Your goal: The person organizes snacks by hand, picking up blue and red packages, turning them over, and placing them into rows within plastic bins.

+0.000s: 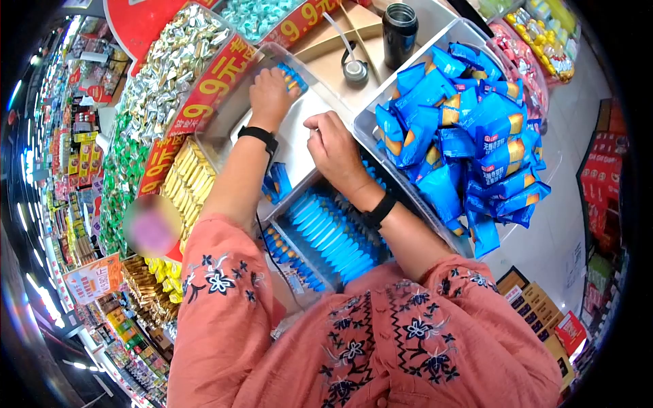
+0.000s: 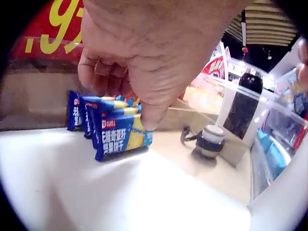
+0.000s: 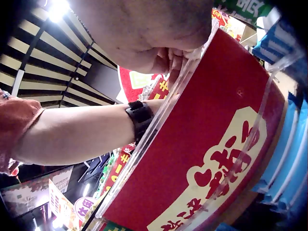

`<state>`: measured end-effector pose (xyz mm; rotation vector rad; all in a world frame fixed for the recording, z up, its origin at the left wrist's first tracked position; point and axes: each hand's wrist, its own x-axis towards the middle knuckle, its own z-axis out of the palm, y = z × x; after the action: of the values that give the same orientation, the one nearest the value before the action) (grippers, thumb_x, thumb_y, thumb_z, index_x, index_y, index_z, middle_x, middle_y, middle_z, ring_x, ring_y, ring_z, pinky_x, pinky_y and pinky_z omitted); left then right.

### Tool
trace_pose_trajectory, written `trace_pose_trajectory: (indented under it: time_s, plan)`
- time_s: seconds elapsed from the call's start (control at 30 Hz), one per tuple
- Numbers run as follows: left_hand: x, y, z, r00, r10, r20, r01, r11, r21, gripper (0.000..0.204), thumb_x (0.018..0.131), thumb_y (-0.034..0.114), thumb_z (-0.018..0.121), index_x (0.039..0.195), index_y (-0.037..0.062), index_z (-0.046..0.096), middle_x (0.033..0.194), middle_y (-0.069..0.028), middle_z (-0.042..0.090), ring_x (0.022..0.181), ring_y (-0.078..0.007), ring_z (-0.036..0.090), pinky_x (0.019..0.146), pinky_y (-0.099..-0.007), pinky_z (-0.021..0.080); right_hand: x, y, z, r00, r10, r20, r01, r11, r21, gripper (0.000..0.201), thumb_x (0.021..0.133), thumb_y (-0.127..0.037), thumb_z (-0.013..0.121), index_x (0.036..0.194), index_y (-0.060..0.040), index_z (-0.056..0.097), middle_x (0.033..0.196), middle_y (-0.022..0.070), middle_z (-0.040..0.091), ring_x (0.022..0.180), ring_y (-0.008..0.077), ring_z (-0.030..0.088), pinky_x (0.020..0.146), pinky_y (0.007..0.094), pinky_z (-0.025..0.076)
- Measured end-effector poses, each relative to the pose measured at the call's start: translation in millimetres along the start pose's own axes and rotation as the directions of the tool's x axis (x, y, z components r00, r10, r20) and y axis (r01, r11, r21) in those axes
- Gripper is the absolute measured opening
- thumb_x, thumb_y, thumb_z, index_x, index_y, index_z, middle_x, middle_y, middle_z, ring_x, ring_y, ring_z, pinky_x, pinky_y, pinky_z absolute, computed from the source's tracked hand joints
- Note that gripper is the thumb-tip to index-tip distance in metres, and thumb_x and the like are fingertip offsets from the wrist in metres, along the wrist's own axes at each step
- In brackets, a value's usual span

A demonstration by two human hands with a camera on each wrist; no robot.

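The left hand [image 1: 270, 98], at the upper middle of the head view, pinches a short row of blue biscuit packets [image 2: 122, 134]. Seen from above, the hand covers most of the row; the left wrist view shows them from the front, left of centre: packets standing on edge, overlapping, their white Chinese lettering readable, the thumb against the end packet and the other fingers bent over the far side. They stand on a white surface [image 2: 125, 192] inside a clear-walled bin.

The right hand [image 1: 335, 146], near the middle of the head view, has loosely bent fingers with nothing visible in them. Only the right wrist view shows the red panel [image 3: 192, 130] with cream-backed lettering below that hand; its fingertips are partly hidden by the clear rim.

In the head view, two loose packets [image 1: 277, 182] lie left of centre, and a packed row [image 1: 330, 231] fills a bin below the right hand. A heap of packets [image 1: 490, 136] fills the bin at right. At upper middle are a black bottle [image 1: 400, 34] and a straw lid [image 1: 355, 71]; a red price sign [image 1: 224, 81] stands at upper left. The striped ceiling [image 3: 29, 57] shows at left in the right wrist view.
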<state>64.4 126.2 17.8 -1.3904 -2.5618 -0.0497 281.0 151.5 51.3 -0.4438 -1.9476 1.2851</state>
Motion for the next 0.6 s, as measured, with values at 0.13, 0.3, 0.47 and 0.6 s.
trace_pose_trajectory:
  time_s: [0.13,0.3,0.47,0.6]
  plan:
    - [-5,-18,-35,0.965,-0.11,0.237,0.122,0.992,-0.039,0.049,0.084,0.047,0.071,0.102,0.0026,0.061,0.098,-0.0195,0.068,0.095,-0.0396,0.065,0.079,-0.0472,0.053,-2,5,4,1.0,-0.008,-0.026,0.008,1.0,0.014,0.019,0.081,0.004,0.056,0.099,0.0,0.057,0.095,0.0197,0.058,0.091,0.0385,0.059,0.082,0.0433,0.05]
    - [-41,-39,-62,0.688,-0.01,0.726,0.027,1.0,-0.013,0.049,0.088,0.048,0.065,0.096,0.0006,0.072,0.098,-0.0195,0.072,0.093,-0.0381,0.069,0.079,-0.0491,0.053,-1,3,5,0.998,-0.007,-0.059,0.005,0.999,-0.041,0.015,0.084,0.002,0.055,0.098,0.0002,0.06,0.095,0.0187,0.063,0.09,0.0367,0.064,0.08,0.0417,0.052]
    - [-75,-32,-59,0.502,0.067,0.862,0.037,0.994,-0.099,0.049,0.087,0.046,0.064,0.081,-0.0018,0.073,0.076,-0.0187,0.07,0.07,-0.0335,0.068,0.067,-0.0452,0.052,0,6,5,0.997,-0.03,-0.077,0.027,0.999,-0.039,0.015,0.084,0.002,0.056,0.098,0.0002,0.061,0.095,0.019,0.064,0.09,0.0371,0.063,0.08,0.0414,0.052]
    - [-102,-37,-46,0.553,0.144,0.821,0.144,0.953,-0.265,0.042,0.083,0.037,0.067,0.079,-0.0045,0.071,0.068,-0.0179,0.066,0.057,-0.0284,0.064,0.055,-0.0427,0.049,-1,11,6,0.995,-0.062,-0.081,0.058,0.997,-0.044,0.014,0.085,0.0,0.057,0.098,0.0006,0.062,0.095,0.0194,0.064,0.091,0.0371,0.064,0.081,0.0412,0.052]
